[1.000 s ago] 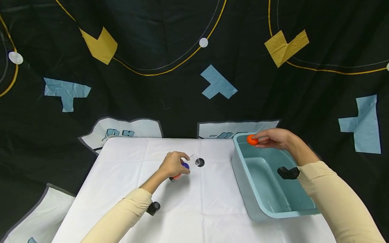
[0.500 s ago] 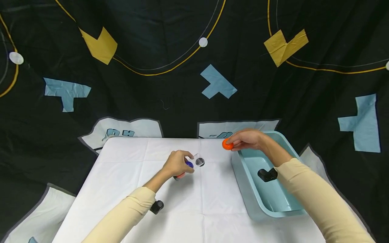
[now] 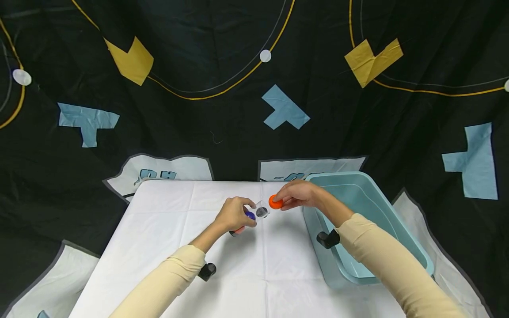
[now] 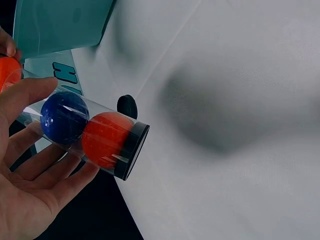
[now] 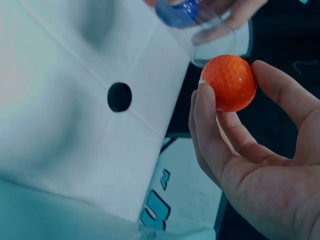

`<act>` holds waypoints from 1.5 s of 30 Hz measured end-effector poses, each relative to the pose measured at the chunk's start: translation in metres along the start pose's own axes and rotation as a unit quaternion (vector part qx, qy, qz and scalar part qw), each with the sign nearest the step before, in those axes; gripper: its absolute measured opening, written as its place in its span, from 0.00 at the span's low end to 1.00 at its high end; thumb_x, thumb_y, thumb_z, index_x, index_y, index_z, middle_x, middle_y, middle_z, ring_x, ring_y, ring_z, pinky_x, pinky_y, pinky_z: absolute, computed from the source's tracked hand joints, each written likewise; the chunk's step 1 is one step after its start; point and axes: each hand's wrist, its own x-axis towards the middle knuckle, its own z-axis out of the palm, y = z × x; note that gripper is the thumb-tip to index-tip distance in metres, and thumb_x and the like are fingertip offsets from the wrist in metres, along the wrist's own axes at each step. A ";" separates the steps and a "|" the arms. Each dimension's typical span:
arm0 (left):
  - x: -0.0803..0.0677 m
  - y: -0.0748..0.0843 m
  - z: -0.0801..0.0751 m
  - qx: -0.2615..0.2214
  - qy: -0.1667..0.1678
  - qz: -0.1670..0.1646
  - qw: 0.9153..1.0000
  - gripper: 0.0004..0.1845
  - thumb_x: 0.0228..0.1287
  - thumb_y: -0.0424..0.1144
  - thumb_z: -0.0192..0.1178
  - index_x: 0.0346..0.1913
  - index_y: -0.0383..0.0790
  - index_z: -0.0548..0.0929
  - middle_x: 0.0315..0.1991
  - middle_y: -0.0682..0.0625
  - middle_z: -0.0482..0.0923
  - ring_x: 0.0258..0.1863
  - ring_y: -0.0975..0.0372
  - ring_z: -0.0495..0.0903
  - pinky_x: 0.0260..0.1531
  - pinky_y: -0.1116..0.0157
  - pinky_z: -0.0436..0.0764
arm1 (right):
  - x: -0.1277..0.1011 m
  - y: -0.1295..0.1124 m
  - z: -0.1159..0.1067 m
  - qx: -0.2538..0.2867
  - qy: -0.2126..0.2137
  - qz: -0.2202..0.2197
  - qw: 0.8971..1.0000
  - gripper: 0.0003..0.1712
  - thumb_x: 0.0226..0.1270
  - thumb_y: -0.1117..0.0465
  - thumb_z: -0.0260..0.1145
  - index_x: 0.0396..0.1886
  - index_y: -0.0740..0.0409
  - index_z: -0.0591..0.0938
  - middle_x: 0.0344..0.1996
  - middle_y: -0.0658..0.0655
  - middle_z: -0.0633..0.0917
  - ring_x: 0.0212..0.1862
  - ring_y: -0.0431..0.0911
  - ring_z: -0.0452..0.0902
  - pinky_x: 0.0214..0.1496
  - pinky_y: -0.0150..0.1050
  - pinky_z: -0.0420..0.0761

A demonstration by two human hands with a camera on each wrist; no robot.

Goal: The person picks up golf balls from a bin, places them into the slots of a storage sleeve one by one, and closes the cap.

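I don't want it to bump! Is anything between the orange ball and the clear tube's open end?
Nothing visible is in the way: the right hand holds the orange ball beside the open end of the clear tube. The blue ball is deeper inside, and the black disc lies on the white table below.

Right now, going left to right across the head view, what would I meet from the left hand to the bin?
Left hand → black disc on the white cloth → orange ball → right hand → teal bin.
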 end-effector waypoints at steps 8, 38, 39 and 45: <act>0.000 -0.001 0.002 0.006 0.000 0.018 1.000 0.23 0.43 0.39 0.81 0.47 0.40 0.89 0.36 0.44 0.89 0.32 0.59 0.86 0.33 0.65 0.85 | 0.007 0.005 0.018 0.001 -0.009 -0.012 1.000 0.18 0.64 0.63 0.71 0.50 0.70 0.83 0.41 0.62 0.89 0.36 0.48 0.87 0.50 0.40 0.86; -0.011 -0.021 -0.002 0.000 0.034 0.000 0.999 0.22 0.41 0.37 0.82 0.43 0.40 0.88 0.31 0.46 0.88 0.28 0.60 0.84 0.27 0.66 0.82 | 0.020 0.015 0.026 0.017 0.044 0.000 0.999 0.24 0.66 0.62 0.71 0.58 0.69 0.79 0.52 0.63 0.84 0.37 0.48 0.83 0.53 0.42 0.86; -0.012 -0.022 -0.002 -0.001 0.035 -0.001 0.999 0.22 0.40 0.37 0.82 0.43 0.40 0.88 0.31 0.46 0.88 0.28 0.60 0.84 0.27 0.66 0.82 | 0.021 0.017 0.026 0.021 0.050 0.000 0.999 0.25 0.65 0.62 0.71 0.59 0.69 0.79 0.53 0.63 0.84 0.37 0.48 0.83 0.54 0.42 0.86; -0.015 -0.031 -0.007 -0.002 0.037 -0.008 0.999 0.21 0.41 0.37 0.82 0.42 0.41 0.88 0.31 0.46 0.88 0.27 0.61 0.83 0.26 0.67 0.82 | 0.030 0.024 0.031 0.008 0.098 -0.015 0.995 0.29 0.63 0.61 0.73 0.62 0.66 0.79 0.56 0.63 0.84 0.43 0.50 0.84 0.56 0.42 0.84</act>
